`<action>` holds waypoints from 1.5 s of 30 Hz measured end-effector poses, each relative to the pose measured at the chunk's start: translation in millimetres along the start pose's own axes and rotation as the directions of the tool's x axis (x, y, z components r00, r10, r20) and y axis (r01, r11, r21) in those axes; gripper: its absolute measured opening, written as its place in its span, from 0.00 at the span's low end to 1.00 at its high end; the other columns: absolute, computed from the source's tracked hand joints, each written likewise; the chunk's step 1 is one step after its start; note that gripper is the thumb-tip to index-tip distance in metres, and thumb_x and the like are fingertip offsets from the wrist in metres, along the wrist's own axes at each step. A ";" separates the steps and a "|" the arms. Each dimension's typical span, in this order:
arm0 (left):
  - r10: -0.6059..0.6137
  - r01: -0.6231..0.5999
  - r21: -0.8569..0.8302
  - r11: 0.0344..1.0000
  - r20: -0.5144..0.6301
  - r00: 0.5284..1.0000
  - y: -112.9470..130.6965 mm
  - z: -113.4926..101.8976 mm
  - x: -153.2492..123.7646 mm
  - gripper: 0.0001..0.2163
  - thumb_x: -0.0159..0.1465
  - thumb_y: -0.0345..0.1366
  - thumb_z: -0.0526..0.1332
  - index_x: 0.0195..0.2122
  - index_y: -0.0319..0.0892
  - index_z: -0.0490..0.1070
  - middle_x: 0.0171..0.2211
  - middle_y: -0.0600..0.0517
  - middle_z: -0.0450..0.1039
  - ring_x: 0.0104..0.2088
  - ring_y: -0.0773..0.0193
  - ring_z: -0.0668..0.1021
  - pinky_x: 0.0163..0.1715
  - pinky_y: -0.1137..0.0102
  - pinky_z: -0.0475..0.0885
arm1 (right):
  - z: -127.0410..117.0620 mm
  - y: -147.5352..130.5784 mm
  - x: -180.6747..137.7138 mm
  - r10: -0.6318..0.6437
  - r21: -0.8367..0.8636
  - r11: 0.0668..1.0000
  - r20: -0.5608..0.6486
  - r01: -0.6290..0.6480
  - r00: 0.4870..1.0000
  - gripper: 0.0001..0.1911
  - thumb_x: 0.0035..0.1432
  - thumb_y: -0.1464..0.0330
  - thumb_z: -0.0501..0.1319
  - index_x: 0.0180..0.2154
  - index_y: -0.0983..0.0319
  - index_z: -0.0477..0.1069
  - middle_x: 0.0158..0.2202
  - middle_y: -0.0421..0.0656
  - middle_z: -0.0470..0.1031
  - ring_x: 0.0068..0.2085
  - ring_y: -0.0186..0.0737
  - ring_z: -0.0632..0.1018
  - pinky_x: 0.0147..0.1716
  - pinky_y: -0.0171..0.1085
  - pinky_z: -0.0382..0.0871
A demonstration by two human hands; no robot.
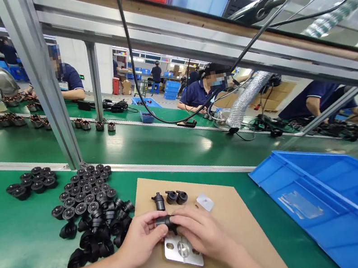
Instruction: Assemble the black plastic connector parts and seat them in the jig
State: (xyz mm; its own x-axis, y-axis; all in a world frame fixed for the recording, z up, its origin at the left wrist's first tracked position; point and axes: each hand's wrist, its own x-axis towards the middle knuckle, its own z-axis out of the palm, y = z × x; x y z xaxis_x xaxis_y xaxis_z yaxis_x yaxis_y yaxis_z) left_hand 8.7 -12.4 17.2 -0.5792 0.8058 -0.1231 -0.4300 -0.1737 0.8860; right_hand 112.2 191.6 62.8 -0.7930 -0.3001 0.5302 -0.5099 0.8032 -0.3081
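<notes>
with our left hand and right hand both pinched on the small black part just above the metal plate on the cardboard sheet, we judge a fingertip slip could drop it among the loose parts.

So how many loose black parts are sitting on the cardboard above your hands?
3: one upright black part, then two lying side by side to its right, all on the cardboard sheet. Hands may hide others.
</notes>
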 end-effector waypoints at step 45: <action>0.056 -0.056 -0.040 0.998 0.010 0.998 -0.8 1.4 -1.3 0.29 0.62 0.45 0.74 0.60 0.34 0.71 0.53 0.36 0.79 0.53 0.53 0.82 0.57 0.61 0.77 | 11.0 3.5 -6.8 0.465 0.373 0.818 0.021 -0.438 0.885 0.08 0.71 0.67 0.59 0.46 0.60 0.77 0.38 0.44 0.80 0.36 0.38 0.81 0.37 0.35 0.75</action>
State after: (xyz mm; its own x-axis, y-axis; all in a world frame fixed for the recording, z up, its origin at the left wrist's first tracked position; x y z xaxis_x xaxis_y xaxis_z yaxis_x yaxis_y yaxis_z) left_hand 10.8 -12.5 17.3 -0.5957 0.8002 -0.0690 -0.4242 -0.2406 0.8730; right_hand 112.1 190.9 49.5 -0.9458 0.0973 0.3097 -0.1937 0.5964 -0.7789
